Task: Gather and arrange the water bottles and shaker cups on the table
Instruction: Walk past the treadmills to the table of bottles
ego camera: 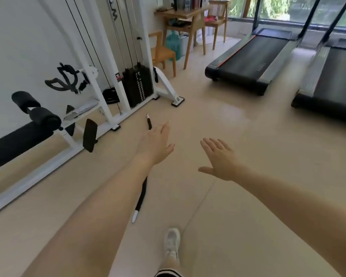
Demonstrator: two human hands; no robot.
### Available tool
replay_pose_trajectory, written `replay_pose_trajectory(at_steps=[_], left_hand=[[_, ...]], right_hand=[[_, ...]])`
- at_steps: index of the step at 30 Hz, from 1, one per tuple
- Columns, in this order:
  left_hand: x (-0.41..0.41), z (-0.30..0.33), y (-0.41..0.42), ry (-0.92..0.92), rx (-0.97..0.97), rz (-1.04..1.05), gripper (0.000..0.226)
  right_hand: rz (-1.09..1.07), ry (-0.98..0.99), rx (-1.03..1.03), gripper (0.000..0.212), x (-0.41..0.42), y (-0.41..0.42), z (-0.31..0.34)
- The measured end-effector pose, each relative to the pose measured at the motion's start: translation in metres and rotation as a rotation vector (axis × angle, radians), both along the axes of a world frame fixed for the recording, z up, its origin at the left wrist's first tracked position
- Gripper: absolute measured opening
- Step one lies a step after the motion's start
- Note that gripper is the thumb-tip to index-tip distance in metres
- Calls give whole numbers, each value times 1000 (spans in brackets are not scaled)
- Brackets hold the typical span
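Head view, looking down across a gym floor. At the bottom centre of the frame, one white sneaker (171, 243) steps forward on the beige floor (238, 136). Two bare forearms reach up from the lower corners. Left hand (158, 144), near the middle of the frame, is spread flat with fingers together, grasping nothing. Right hand (218, 158), just right of it, is also spread wide and empty, with a thin ring on one finger. The two hands are near each other but apart. A long black bar with white tips (142, 196) lies on the floor, partly hidden under the left forearm. On the left side stands a white cable weight machine (137, 84) with a black padded bench (14, 142). Two black treadmills (246, 60) fill the upper right. At the top centre, well away from the hands, a wooden table (185, 16) stands between wooden chairs (163, 51), with a teal water jug (174, 44) beneath it. Whether bottles or shaker cups sit on the table cannot be told.
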State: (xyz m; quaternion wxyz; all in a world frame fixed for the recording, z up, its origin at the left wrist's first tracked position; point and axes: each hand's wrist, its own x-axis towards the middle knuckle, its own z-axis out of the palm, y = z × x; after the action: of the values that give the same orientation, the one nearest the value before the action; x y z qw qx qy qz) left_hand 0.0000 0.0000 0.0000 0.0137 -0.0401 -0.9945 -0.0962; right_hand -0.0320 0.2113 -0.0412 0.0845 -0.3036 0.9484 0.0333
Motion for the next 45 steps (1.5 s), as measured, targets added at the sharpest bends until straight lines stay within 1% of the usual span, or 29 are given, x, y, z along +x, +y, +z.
replay_pose_trajectory(at_steps=[2, 5, 7, 13, 15, 18, 19, 21, 23, 26, 30, 32, 35, 37, 40, 43, 45], left_hand=[[-25, -15, -2, -45, 68, 14, 63], [-81, -40, -14, -134, 28, -14, 59], [-128, -50, -22, -162, 8, -50, 58], [-295, -41, -44, -230, -1, -115, 54], [-355, -32, -46, -211, 9, -106, 54], [-438, -24, -40, -240, 144, -39, 53], [-465, -25, -37, -268, 170, -31, 52], [-520, -30, -32, -322, 139, -49, 52], [-577, -37, -26, -363, 80, -71, 49], [-668, -45, -16, -393, 73, -53, 44], [-795, -35, -13, -417, 31, -12, 41], [-859, -21, -16, -364, 88, 26, 37], [-938, 1, -22, -294, 283, 102, 35], [-987, 4, -29, -261, 359, 129, 36], [-1061, -10, -47, -225, 418, 170, 36], [-1148, -31, -75, -212, 424, 196, 36], [-1213, -36, -94, -209, 417, 173, 37]], right_hand=[[-4, -44, -4, 85, -26, -6, -10], [-28, -82, -15, 78, -79, -18, -21], [-42, -99, -22, 74, -121, -24, -23], [-182, -183, -63, 69, -276, -37, 10], [-306, -211, -199, 65, -332, -40, 21], [-514, -305, -471, 58, -408, -39, 26], [-549, -332, -510, 56, -433, -37, 22], [-579, -375, -521, 53, -485, -29, 13], [-584, -395, -506, 53, -542, -20, -2], [-587, -410, -472, 54, -633, -8, -16], [-501, -429, -380, 55, -769, -1, -1], [-443, -383, -353, 53, -842, -2, 15], [-412, -339, -377, 47, -942, -12, 35], [-414, -342, -399, 45, -1001, -22, 36], [-397, -369, -377, 46, -1084, -43, 25], [-372, -352, -340, 45, -1174, -71, 11], [-365, -355, -346, 42, -1238, -90, 8]])
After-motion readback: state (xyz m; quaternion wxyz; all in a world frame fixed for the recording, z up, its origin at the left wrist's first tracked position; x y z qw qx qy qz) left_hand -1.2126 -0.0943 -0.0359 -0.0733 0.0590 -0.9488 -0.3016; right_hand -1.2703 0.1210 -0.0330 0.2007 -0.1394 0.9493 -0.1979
